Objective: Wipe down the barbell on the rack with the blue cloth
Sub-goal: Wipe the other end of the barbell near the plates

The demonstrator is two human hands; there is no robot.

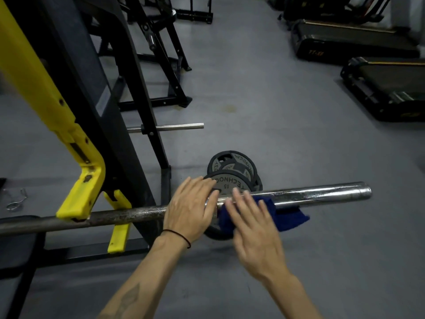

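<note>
Chrome sleeve end of the barbell (322,194) juts out to the right, w/ the duller knurled shaft running left across the lower frame and sitting in the yellow hook (80,199) of the rack (128,125). Blue cloth (285,215) is draped over the bar right where shaft meets sleeve, folds hanging below on the near side and poking out to the right. Right hand (253,229) lies over the cloth, fingers straight and a bit spread, pointing up-left across the bar; hand is motion-blurred, so can't tell how hard it presses. Left hand (190,210) sits just beside it on the shaft at the collar, palm down, fingers extended and close together, laid over the top of the bar, not wrapped round it as far as can be seen. Thin black band (177,236) on the left wrist; tattoo on that forearm. Behind the hands, on the grey floor (276,111), a stack of black/grey weight plates (232,171), one marked 15. Bare steel peg (177,127) sticks out from the rack upright above them. Treadmills (368,65) far right, well apart from the bar. Wire clip (16,199) on the floor at left edge.
</note>
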